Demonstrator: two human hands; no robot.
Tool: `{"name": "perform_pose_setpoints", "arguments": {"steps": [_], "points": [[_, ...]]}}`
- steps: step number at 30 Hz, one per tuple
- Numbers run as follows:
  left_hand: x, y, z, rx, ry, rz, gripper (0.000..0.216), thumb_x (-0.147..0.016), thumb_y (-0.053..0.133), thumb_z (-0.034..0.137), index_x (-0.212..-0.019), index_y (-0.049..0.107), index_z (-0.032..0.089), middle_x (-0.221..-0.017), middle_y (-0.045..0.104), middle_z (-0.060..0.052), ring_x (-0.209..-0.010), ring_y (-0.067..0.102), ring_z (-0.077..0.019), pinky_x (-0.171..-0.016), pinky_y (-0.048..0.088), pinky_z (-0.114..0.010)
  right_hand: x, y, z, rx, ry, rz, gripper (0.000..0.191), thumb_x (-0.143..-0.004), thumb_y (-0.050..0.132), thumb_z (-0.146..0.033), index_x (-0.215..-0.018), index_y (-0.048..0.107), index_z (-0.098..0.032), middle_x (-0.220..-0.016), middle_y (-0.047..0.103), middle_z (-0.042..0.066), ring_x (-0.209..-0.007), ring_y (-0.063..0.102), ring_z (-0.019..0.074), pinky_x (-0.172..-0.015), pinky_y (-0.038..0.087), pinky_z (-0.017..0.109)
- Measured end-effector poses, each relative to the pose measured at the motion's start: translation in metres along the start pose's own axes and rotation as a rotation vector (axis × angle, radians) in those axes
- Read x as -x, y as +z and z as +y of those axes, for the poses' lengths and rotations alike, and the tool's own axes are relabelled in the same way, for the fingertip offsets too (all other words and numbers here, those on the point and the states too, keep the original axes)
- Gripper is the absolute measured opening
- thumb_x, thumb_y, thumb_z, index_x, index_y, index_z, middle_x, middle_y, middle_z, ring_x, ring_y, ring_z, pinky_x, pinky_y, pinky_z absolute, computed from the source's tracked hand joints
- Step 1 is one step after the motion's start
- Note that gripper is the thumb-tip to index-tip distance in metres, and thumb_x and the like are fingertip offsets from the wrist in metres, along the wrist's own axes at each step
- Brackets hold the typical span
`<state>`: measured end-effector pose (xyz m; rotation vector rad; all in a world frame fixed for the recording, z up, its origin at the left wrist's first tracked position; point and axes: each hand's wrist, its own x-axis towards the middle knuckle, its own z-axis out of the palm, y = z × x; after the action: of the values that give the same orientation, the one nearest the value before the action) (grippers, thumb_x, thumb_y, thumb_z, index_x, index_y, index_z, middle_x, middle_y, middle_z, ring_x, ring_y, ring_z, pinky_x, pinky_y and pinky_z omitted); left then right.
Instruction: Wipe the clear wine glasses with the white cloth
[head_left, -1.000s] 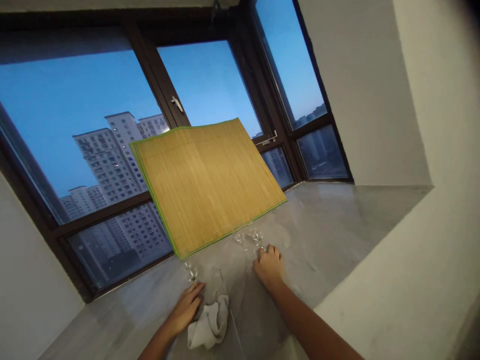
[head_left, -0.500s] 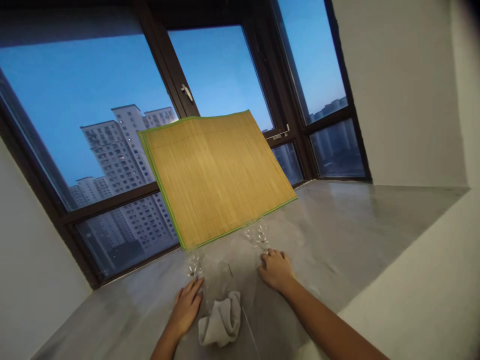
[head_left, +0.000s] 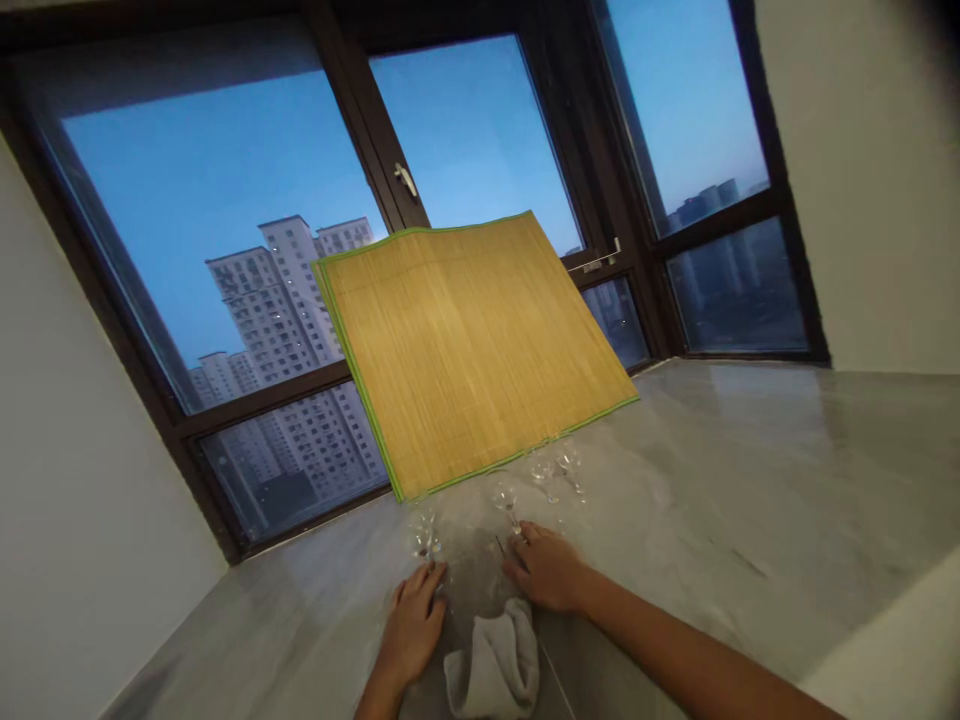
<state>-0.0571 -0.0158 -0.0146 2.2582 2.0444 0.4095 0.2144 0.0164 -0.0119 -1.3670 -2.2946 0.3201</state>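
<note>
My left hand rests low on the grey marbled surface, fingers closed at the foot of a clear stemmed glass. Another stemmed glass stands at the fingertips of my right hand, which are closed about its lower end; the foot itself is partly hidden. Just behind and to the right are two more stemmed glasses, one beside the other. Between my forearms lies a crumpled grey cloth.
A yellow slatted mat with green edging leans against the dark-framed window behind the glasses. The grey surface stretches to the right, with a pale wall at the left. A window handle sits above the mat.
My right hand has shifted left, toward my left hand, and a glass now shows left of the other two. My left hand stays by its glass. The whole view has swung left.
</note>
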Motion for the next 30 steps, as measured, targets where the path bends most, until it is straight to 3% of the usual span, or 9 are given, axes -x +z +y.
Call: {"name": "perform_pose_setpoints", "arguments": {"steps": [12,18,20,23,27,30], "points": [[0.003,0.002,0.001,0.043,0.011,0.024,0.060,-0.082,0.045,0.029,-0.142,0.049,0.022,-0.152,0.043,-0.006,-0.143,0.033,-0.0232,-0.119,0.018,-0.043,-0.058,0.043,-0.034,-0.037,-0.179,-0.009,0.062,-0.092,0.041,-0.056,-0.130,0.060,-0.010,-0.143,0.048,0.025,-0.133,0.045,0.0374,-0.109,0.033,0.050],[0.001,0.004,-0.006,0.087,0.000,0.025,0.061,-0.080,0.046,0.026,-0.141,0.050,0.024,-0.151,0.044,-0.005,-0.143,0.033,-0.0233,-0.120,0.017,-0.044,-0.060,0.031,-0.035,-0.010,-0.175,0.038,0.048,-0.092,0.045,-0.049,-0.126,0.062,-0.020,-0.137,0.056,0.017,-0.128,0.050,0.0322,-0.106,0.033,0.049],[0.001,0.004,-0.007,0.090,0.009,0.034,0.060,-0.081,0.047,0.026,-0.140,0.051,0.025,-0.151,0.045,-0.005,-0.142,0.034,-0.0234,-0.120,0.017,-0.045,-0.053,0.019,-0.027,0.036,-0.084,0.094,0.036,-0.091,0.048,-0.040,-0.116,0.067,-0.022,-0.123,0.064,0.014,-0.117,0.056,0.0293,-0.101,0.036,0.045],[0.001,0.003,-0.007,0.080,0.025,0.035,0.060,-0.080,0.047,0.025,-0.140,0.051,0.025,-0.150,0.045,-0.005,-0.141,0.036,-0.0236,-0.119,0.019,-0.046,-0.040,0.003,-0.012,0.095,0.137,0.177,0.033,-0.092,0.040,-0.024,-0.106,0.068,-0.014,-0.108,0.066,0.019,-0.108,0.058,0.0321,-0.091,0.040,0.047],[0.002,0.003,-0.008,0.100,0.030,0.056,0.059,-0.081,0.047,0.025,-0.140,0.051,0.025,-0.150,0.045,-0.007,-0.140,0.038,-0.0233,-0.119,0.020,-0.047,-0.024,-0.010,0.003,0.145,0.418,0.218,0.031,-0.087,0.045,-0.022,-0.106,0.068,-0.013,-0.113,0.062,0.022,-0.113,0.053,0.0360,-0.083,0.042,0.045],[0.004,0.004,-0.009,0.136,0.019,0.103,0.059,-0.080,0.049,0.025,-0.139,0.052,0.025,-0.149,0.046,-0.007,-0.140,0.038,-0.0236,-0.119,0.020,-0.048,-0.019,-0.013,0.011,0.160,0.496,0.235,0.035,-0.086,0.049,-0.031,-0.111,0.067,-0.014,-0.122,0.058,0.023,-0.118,0.048,0.0384,-0.086,0.040,0.048]]}}
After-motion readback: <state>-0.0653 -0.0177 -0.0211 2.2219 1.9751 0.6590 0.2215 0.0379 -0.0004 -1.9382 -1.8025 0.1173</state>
